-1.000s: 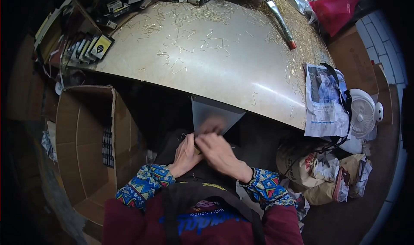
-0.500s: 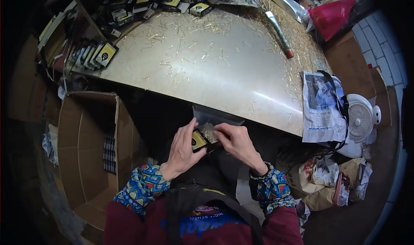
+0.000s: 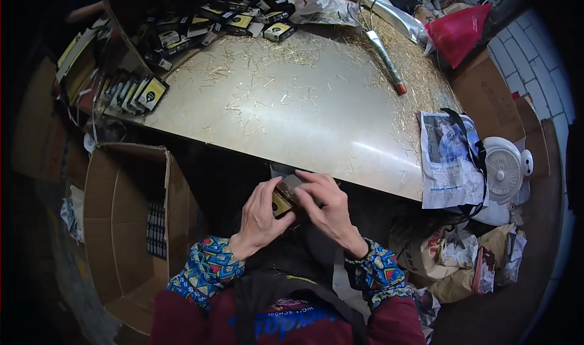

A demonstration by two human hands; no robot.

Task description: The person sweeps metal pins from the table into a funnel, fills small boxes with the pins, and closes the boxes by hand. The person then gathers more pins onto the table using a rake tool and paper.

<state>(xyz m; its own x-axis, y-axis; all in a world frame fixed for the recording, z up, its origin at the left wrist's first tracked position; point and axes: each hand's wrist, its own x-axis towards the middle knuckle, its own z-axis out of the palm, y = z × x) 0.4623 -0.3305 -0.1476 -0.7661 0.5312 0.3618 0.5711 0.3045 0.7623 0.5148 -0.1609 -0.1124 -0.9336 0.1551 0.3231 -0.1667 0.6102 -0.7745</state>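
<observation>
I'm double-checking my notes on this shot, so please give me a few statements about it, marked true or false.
1. The left hand holds a small yellow-and-black box. True.
2. The right hand hangs well away from that box. False: the right hand is up against it.
3. A newspaper lies at the right end of the table. True: the newspaper is there.
4. The open carton is empty. False: the open carton holds dark packs.
</observation>
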